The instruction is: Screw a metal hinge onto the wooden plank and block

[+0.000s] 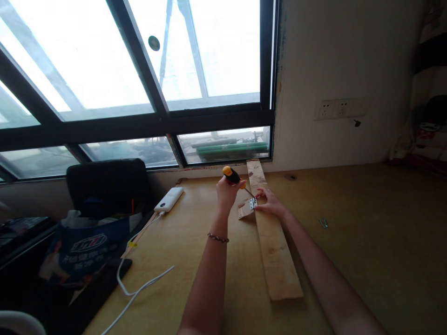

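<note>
Left hand: wrapped around the handle of the screwdriver, shaft slanting down to the hinge. Right hand: fingers curved, thumb and forefinger set apart at the hinge; cannot tell whether they pinch anything. The hinge lies at the left edge of the long plank, where the short wood piece meets it; whether a screw sits under the tip is too small to tell.

Technique (judgement): the step looks like screwdriving at the hinge. The driver leans; better to bring its shaft into line with the screw, press down firmly and turn slowly, so the tip does not slip. The right fingertips should steady the plate while staying clear of the tip. Both wood pieces want to lie snug, as the short one could swing.

Count: screwdriver, 1; hinge, 1; wood pieces, 2, one long, one short. Further out on the bench: loose screws, apparently 2, right of the plank; white power bank, 1, far left; white cable, 1 plugged in. Beyond the left edge: bag, 1; chair, 1.
</note>
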The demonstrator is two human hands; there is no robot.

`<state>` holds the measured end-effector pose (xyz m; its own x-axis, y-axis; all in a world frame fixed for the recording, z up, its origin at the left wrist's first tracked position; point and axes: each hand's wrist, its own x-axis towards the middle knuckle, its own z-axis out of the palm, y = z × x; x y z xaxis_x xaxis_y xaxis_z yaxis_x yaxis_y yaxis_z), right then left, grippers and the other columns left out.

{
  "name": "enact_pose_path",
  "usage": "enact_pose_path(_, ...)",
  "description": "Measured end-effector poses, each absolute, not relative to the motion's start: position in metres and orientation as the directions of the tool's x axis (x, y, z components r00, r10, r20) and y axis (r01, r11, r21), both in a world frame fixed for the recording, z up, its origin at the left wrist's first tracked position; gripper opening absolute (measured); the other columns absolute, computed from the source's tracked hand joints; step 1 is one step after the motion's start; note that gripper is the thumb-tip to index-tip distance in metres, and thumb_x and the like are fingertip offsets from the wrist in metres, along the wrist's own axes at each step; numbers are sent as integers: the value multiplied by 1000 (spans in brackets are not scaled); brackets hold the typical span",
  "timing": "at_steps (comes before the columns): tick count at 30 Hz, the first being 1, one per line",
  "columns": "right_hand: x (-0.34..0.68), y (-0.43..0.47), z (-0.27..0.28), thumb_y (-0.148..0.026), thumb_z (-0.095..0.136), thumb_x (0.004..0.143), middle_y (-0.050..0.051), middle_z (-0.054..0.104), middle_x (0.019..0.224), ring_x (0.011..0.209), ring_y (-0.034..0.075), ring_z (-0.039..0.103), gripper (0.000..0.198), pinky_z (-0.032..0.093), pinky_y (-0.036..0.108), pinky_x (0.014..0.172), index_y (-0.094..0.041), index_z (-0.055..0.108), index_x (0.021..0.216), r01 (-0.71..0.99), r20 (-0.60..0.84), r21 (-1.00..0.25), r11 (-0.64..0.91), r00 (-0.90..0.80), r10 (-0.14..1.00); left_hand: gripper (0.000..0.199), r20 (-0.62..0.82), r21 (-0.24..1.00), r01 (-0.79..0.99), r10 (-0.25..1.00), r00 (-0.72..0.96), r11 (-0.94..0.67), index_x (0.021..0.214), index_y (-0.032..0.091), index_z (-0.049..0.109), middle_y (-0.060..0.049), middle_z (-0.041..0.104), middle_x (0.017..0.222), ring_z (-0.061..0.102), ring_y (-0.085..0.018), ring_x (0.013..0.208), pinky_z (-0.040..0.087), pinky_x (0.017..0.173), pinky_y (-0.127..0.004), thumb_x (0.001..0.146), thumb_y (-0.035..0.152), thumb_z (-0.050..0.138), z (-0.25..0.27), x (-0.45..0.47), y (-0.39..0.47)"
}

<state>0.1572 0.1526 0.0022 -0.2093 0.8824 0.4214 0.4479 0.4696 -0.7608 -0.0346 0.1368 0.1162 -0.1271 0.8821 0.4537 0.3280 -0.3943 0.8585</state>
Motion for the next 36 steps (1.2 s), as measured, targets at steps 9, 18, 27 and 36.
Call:
enact_pose_path(9, 158, 155, -1, -34, 77, 51, 4, 60, 97, 93, 20, 55, 74, 40, 38, 88, -21, 44, 116, 422, 420, -777, 466, -204, 885, 28, 498, 834, 240, 865, 59, -496, 81, 16, 52, -4, 63, 75, 59, -16, 68, 45, 65, -27, 58, 18, 67, 118, -22, 131)
enact_pose_path(18, 157, 154, 2, -34, 76, 51, 3, 60, 95, 95, 21, 55, 76, 39, 39, 89, -21, 44, 119, 414, 419, -780, 470, -213, 883, 66, 469, 875, 87, 878, 92, -476, 102, 20, 36, 1, 60, 73, 62, -16, 68, 47, 63, -28, 50, 24, 76, 102, -8, 135)
enact_pose_path(27, 158, 155, 0, -34, 77, 52, 4, 61, 96, 94, 21, 56, 74, 40, 39, 87, -20, 43, 116, 419, 424, -776, 471, -207, 882, 54, 390, 919, 50, 921, 22, -391, 88, 18, 44, -2, 63, 77, 64, -20, 78, 50, 65, -29, 46, 23, 78, 103, -19, 142)
enact_pose_path(36, 158, 156, -1, -32, 77, 52, 4, 62, 95, 95, 21, 56, 73, 39, 40, 89, -21, 43, 116, 407, 415, -786, 465, -210, 885, 52, 295, 954, -101, 947, 131, -283, 93, 16, 48, -4, 67, 79, 63, -19, 78, 48, 74, -36, 47, 15, 73, 115, -40, 137)
